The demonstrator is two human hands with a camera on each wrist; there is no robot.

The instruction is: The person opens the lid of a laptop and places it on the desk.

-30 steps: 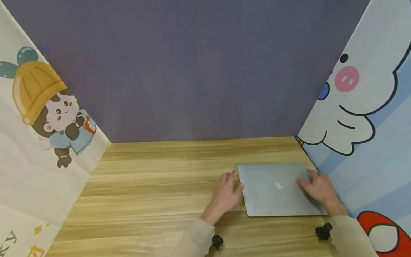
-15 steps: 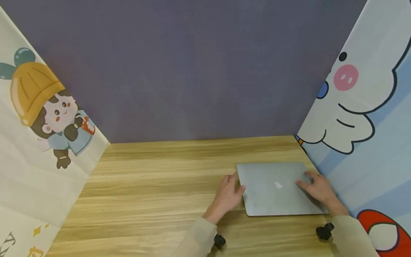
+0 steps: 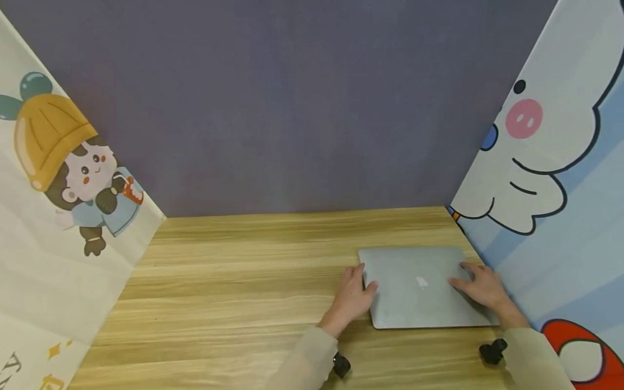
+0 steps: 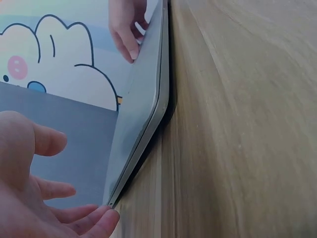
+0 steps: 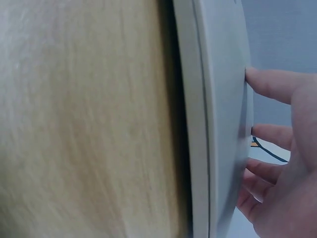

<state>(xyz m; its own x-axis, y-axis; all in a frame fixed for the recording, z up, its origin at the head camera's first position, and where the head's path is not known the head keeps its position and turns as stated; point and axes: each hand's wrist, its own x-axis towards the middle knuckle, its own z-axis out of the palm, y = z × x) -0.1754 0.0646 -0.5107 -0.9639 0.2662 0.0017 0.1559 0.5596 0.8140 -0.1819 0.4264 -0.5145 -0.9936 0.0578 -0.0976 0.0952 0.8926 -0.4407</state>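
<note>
One closed, silver-grey laptop [image 3: 414, 309] with one white logo [image 3: 422, 282] lies on the counter [image 3: 219, 281], where I see one left hand [image 3: 352, 295], fingers apart, at the laptop's left edge and one right hand [image 3: 485, 290], fingers apart too, on its right part.

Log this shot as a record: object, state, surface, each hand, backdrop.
object: silver laptop
state: closed, pale logo facing up
surface: wooden table, laptop near its right side
left hand: at the laptop's left edge, thumb apart from the other fingers
right hand: over the right part of the lid, fingers spread
backdrop: dark back wall, with cartoon-printed left panel and right panel
</note>
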